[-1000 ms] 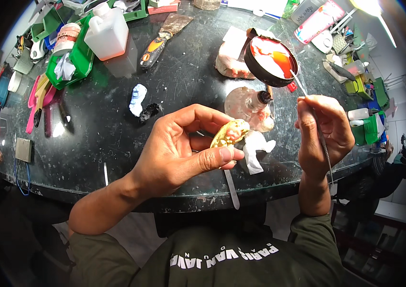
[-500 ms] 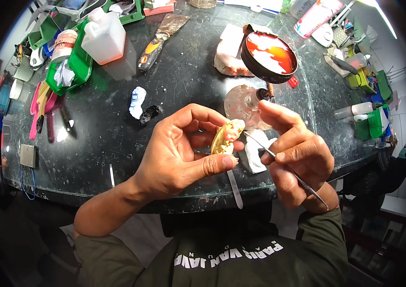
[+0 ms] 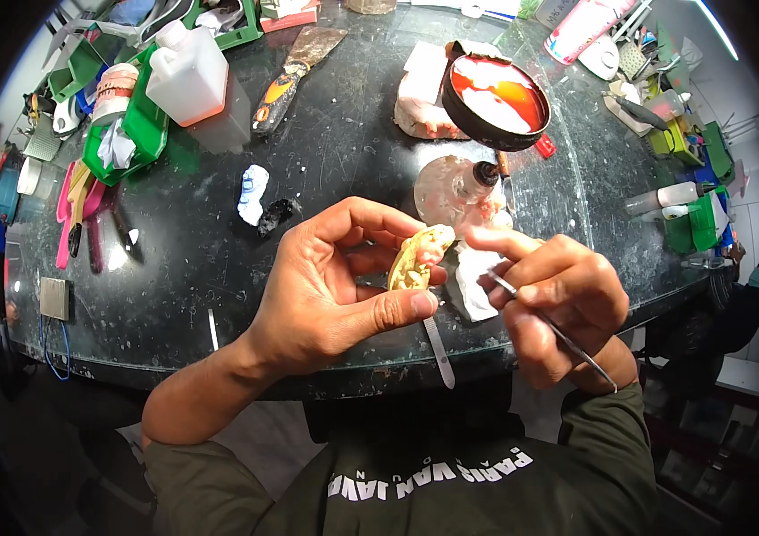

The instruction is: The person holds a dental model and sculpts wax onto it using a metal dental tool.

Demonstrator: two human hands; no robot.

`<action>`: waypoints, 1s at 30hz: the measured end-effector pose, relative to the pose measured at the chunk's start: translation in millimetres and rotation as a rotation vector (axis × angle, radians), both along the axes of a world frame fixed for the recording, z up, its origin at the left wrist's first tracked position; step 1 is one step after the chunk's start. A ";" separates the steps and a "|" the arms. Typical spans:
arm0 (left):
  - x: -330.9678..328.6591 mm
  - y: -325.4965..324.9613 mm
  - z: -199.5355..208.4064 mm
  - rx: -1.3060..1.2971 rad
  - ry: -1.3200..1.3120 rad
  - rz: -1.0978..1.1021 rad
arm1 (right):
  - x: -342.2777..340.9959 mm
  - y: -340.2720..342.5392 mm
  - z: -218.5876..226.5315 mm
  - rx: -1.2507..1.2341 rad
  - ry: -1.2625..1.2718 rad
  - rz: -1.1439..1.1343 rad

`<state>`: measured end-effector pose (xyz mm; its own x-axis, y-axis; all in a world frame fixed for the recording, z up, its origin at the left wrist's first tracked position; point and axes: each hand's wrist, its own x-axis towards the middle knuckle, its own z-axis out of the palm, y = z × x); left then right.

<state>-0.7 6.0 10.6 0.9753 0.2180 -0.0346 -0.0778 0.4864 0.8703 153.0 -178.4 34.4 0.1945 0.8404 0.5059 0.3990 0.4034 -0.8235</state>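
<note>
My left hand (image 3: 308,290) is closed round a small yellow dental cast (image 3: 409,265) with pink wax on its right side, thumb below and fingers behind. To its right, my right hand (image 3: 567,299) grips a thin metal dental carver (image 3: 569,344) between thumb and fingers. The index finger reaches toward the cast with a small gap between them. Fingers hide the carver's upper tip; its bent lower end points down to the right. Just beyond the hands stands a glass spirit lamp (image 3: 440,189) with a black top. A white plaster-like piece (image 3: 476,290) lies beneath my right fingers.
A round black pan (image 3: 478,130) of red wax sits beyond the lamp, beside a pinkish-white block (image 3: 419,114). Farther left are a scraper (image 3: 285,89), a plastic bottle (image 3: 190,80) and a green bin (image 3: 149,134). A flat metal blade (image 3: 438,353) lies near the table edge.
The right index finger has come down and closer to the cast. The carver's upper tip, visible beside the cast before, is now hidden. The left hand keeps its hold.
</note>
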 end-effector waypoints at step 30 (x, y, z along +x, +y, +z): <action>0.1 -1.6 -5.3 0.041 -0.004 0.000 | 0.8 2.2 -0.9 0.001 0.064 0.022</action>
<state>-0.6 4.4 5.3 0.9754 0.2193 -0.0221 -0.0811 0.4507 0.8890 153.9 -176.2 33.5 0.2082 0.8444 0.4936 0.3369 0.4118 -0.8467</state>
